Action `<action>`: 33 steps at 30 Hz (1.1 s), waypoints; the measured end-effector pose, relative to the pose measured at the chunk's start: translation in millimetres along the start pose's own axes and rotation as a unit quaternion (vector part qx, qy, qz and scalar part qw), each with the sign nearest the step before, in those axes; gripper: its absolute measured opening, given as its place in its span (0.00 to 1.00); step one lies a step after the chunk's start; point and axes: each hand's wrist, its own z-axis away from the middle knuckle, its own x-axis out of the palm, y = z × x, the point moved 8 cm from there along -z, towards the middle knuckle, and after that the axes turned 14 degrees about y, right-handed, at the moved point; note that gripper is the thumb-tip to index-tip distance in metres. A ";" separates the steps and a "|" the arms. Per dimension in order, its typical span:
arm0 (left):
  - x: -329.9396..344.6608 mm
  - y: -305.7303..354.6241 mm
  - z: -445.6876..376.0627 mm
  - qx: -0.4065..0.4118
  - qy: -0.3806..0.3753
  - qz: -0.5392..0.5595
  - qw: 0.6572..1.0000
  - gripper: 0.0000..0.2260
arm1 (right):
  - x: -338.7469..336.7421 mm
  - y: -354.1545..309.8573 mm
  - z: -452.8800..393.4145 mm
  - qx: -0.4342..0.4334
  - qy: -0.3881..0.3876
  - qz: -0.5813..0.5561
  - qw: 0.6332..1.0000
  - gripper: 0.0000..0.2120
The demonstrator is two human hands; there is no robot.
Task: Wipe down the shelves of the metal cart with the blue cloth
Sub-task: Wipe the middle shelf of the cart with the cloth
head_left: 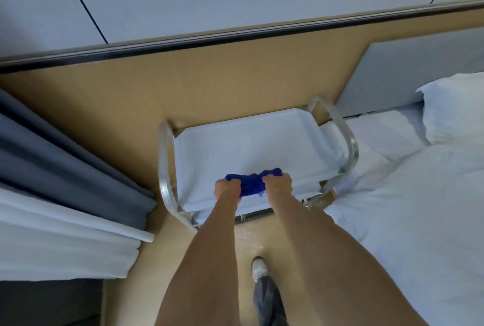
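You grip the blue cloth [250,184] bunched between left hand [226,189] and right hand [278,184], both fists tight, above the cart [167,168] top shelf [235,147]. Risk: wadded cloth may skip the corners; pushing could roll the cart.

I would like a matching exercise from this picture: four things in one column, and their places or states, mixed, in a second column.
Things:
1. cloth
2. pillow
3. curtain
4. shoe

Places or states:
A. on the floor, below the arms
B. bunched between the left hand and the right hand, over the cart
C. at the left edge
D. on the bed, at the right

Pairs: 1-B, 2-D, 3-C, 4-A
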 end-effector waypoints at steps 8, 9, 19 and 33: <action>48.8 67.9 -48.1 0.056 0.046 -0.045 0.996 0.19 | 59.5 -39.1 -84.2 0.020 -0.036 0.002 0.999 0.29; 53.9 63.4 -52.1 0.059 0.050 -0.093 0.993 0.20 | 62.1 -32.6 -94.4 0.033 -0.032 0.043 0.998 0.27; 31.8 72.9 -106.3 0.151 0.058 -0.351 0.922 0.21 | 119.9 -12.6 -125.3 -0.053 -0.112 0.347 0.929 0.11; -70.9 163.2 -184.7 0.310 0.128 -0.446 0.830 0.18 | 240.3 -38.2 10.9 -0.170 -0.234 0.390 0.874 0.14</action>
